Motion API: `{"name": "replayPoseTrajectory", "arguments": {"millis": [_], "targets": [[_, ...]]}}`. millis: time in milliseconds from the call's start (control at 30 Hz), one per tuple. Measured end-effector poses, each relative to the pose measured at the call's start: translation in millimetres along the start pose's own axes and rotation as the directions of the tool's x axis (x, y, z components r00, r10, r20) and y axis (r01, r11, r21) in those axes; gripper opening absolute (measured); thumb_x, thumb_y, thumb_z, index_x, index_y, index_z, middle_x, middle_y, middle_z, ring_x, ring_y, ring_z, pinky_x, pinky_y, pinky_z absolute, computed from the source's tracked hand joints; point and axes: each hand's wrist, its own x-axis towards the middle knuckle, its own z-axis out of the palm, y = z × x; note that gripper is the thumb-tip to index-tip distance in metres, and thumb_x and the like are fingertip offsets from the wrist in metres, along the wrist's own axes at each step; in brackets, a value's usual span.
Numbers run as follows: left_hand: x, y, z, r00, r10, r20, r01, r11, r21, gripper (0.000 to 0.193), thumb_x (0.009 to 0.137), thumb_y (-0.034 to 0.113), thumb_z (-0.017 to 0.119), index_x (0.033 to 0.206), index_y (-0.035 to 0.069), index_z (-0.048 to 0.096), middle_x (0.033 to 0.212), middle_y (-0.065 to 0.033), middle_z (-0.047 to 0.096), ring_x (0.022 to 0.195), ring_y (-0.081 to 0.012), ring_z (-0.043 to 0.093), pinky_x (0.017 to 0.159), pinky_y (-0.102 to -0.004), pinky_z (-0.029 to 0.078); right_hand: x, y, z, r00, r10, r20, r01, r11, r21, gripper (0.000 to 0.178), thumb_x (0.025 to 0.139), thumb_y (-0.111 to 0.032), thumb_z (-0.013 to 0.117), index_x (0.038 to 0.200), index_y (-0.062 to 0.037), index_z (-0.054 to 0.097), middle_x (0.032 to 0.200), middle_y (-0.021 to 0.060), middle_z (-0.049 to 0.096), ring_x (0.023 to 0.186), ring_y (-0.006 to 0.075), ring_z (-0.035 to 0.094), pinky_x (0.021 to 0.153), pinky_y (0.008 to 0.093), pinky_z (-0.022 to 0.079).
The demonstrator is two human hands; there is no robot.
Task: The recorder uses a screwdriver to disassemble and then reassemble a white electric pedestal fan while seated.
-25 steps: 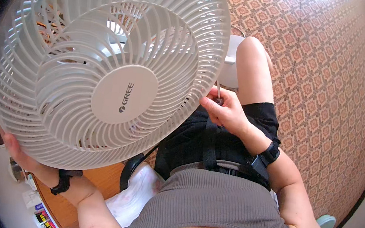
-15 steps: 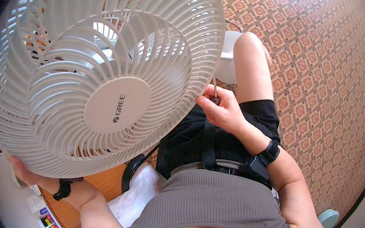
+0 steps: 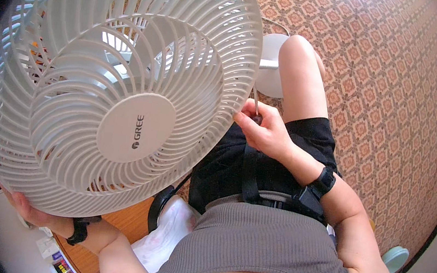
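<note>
A large white electric fan (image 3: 135, 131) fills the left half of the head view, its round spiral-ribbed grille facing me and tilted. My left hand (image 3: 26, 210) grips the grille's lower left rim, its fingers partly hidden behind the edge. At the opposite side, my right hand (image 3: 267, 132) is closed round what looks like a screwdriver (image 3: 256, 119), with a dark handle and a thin metal shaft pointing away from me. The thumb and fingertips of that hand also touch the grille's right rim. Where the shaft's tip ends is hard to make out.
A white rounded base (image 3: 270, 82) with a cord behind it stands beside my bare knee. Below the fan are a wooden surface (image 3: 128, 217), a white plastic bag (image 3: 169, 235) and a colourful printed item (image 3: 65, 270). Patterned tiles (image 3: 388, 103) cover the floor; a pale green round object (image 3: 395, 260) lies right.
The fan has shifted slightly left and tipped a little, with my left hand following its rim. My right hand keeps nearly the same place and grip.
</note>
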Motion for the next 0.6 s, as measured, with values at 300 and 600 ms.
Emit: {"name": "replayPoseTrajectory", "arguments": {"millis": [300, 600], "targets": [[-1.4, -10.8, -8.2, 0.997, 0.021, 0.079, -0.023, 0.999, 0.022, 0.061, 0.088, 0.036, 0.043, 0.135, -0.003, 0.042, 0.138, -0.0154, 0.045, 0.127, -0.0269, 0.043, 0.107, -0.0426, 0.029, 3.5, 1.2, -4.3, 0.997, 0.02, 0.08, -0.021, 1.0, 0.011, 0.024, 0.097, -0.023, 0.057, 0.112, -0.0039, 0.057, 0.068, -0.007, 0.05, 0.048, 0.0016, 0.042, 0.043, 0.0188, 0.034], [-0.3, -7.3, 1.3, 0.999, -0.015, 0.035, 0.014, 1.0, 0.01, 0.06, 0.089, 0.036, 0.042, 0.135, -0.003, 0.042, 0.137, -0.0156, 0.047, 0.126, -0.0265, 0.045, 0.107, -0.0421, 0.03, 7.1, -1.9, -4.2, 0.993, -0.001, 0.118, -0.006, 0.998, 0.057, 0.026, 0.097, -0.022, 0.055, 0.115, -0.0036, 0.059, 0.063, -0.008, 0.049, 0.048, 0.0008, 0.041, 0.042, 0.0179, 0.03]]}}
